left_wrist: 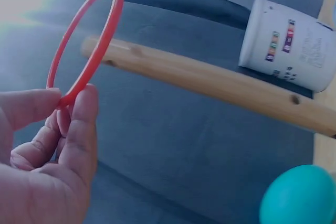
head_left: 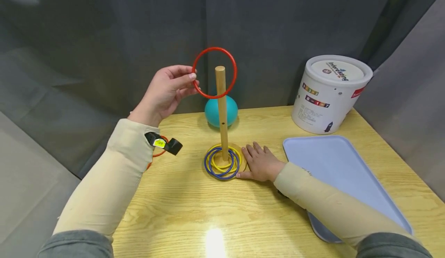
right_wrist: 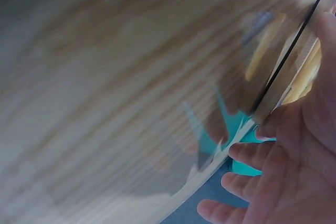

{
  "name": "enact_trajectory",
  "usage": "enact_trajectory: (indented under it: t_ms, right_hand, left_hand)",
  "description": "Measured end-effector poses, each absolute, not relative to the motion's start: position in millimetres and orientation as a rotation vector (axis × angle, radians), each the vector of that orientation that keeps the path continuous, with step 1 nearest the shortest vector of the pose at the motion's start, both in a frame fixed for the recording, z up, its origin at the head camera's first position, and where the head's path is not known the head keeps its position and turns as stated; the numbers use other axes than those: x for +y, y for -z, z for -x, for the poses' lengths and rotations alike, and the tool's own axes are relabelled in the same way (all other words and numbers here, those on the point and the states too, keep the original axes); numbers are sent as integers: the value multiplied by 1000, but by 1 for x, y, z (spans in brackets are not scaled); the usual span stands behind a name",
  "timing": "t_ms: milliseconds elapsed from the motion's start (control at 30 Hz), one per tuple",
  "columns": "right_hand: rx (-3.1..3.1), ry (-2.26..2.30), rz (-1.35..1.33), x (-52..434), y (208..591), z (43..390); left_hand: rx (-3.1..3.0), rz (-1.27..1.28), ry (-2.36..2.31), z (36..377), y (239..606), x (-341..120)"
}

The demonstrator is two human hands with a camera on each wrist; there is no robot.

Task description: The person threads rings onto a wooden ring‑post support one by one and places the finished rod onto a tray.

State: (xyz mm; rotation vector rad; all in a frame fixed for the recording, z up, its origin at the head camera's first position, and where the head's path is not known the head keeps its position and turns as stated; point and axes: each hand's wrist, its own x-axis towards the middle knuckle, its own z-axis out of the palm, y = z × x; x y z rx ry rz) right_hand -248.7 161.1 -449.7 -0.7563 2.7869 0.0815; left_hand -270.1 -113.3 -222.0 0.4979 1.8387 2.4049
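One red ring (head_left: 235,72), thin, smooth, single color, held upright near top of wooden post (head_left: 222,113); lower rim crosses in front of post. Whether it loops post: can't tell. Left hand (head_left: 167,88) pinches ring's left side, thumb against fingers. Right hand (head_left: 260,164) spread, palm down, at right edge of round base (head_left: 218,160). Blue and yellow rings (head_left: 223,179) lie overlapping around post foot. Teal ball (head_left: 211,113) behind post.

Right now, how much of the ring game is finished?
Looks done: blue rings and yellow rings lie around the foot of the post. In hand: a red ring, pinched by the left hand near the post's top, not down with the others. Still to go, probably: at least one more red ring, partly hidden behind the left sleeve.
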Motion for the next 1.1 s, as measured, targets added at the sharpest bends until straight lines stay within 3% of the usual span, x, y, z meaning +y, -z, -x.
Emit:
enact_trajectory:
  t_ms: [300,833,1100]
  right_hand:
    - [2778,-97,749,162,453,250]
    - [2781,-117,748,163,453,251]
    - [2789,-79,742,160,448,248]
  left_hand:
    - [1894,-308,-2241,280,263,-102]
    - [1930,5,-1969,293,391,-99]
    - [1931,27,-1880,287,419,-98]
